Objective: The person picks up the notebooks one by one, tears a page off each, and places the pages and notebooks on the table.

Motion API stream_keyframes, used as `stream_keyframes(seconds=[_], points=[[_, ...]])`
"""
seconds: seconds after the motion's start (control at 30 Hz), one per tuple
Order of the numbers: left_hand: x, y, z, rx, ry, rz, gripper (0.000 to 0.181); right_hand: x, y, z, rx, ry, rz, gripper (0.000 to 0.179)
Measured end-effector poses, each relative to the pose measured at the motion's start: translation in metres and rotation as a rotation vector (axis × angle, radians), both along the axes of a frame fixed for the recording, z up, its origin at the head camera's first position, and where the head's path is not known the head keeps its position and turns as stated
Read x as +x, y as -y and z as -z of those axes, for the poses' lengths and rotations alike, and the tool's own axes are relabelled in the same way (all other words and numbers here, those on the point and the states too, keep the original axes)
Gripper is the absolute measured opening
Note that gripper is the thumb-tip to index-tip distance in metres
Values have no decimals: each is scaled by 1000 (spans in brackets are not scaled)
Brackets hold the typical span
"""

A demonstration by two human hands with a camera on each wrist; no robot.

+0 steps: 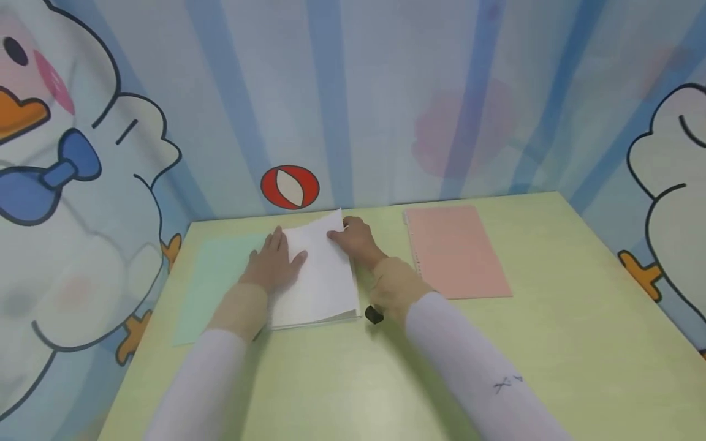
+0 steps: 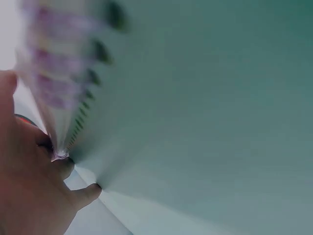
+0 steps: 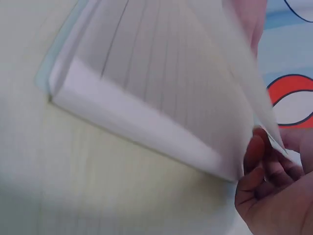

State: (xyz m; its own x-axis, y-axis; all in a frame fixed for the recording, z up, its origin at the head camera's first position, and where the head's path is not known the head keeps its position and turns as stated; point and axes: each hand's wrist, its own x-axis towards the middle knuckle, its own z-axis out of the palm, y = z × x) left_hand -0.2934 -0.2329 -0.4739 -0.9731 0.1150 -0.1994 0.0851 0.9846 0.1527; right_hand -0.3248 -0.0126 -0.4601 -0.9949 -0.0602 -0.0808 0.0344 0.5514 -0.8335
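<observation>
A loose-leaf notebook lies open at the left of the table, its pale green cover [image 1: 212,269] on the left and its white page [image 1: 320,269] on the right. My left hand [image 1: 270,263] rests along the binding at the page's left edge, fingers extended and thumb spread over the paper. At the page's raised top right corner, my right hand [image 1: 358,239] pinches the sheet between thumb and fingers. Lined pages [image 3: 151,88] show beneath the lifted sheet in the right wrist view. In the left wrist view the clear binding rings [image 2: 58,73] appear blurred beside the green cover.
A pink notebook [image 1: 458,251] lies shut to the right of my right hand. The pale yellow-green table [image 1: 551,343] meets a cartoon-printed backdrop [image 1: 375,92] at its back edge. A small black piece [image 1: 374,315] shows by my right wrist.
</observation>
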Motion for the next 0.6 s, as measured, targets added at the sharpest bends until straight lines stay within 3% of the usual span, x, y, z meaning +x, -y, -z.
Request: stream_keyframes(seconds=[0.07, 0.1, 0.3, 0.6], points=[[0, -1, -1, 21, 7, -8, 92, -2, -4, 5, 47, -14, -30, 26], [1, -1, -2, 34, 9, -12, 92, -3, -6, 8, 69, -23, -49, 25], [3, -5, -5, 52, -4, -14, 94, -4, -14, 16, 116, -96, -126, 25], [6, -10, -7, 117, -23, -34, 97, 1, -18, 19, 122, -107, -175, 36]])
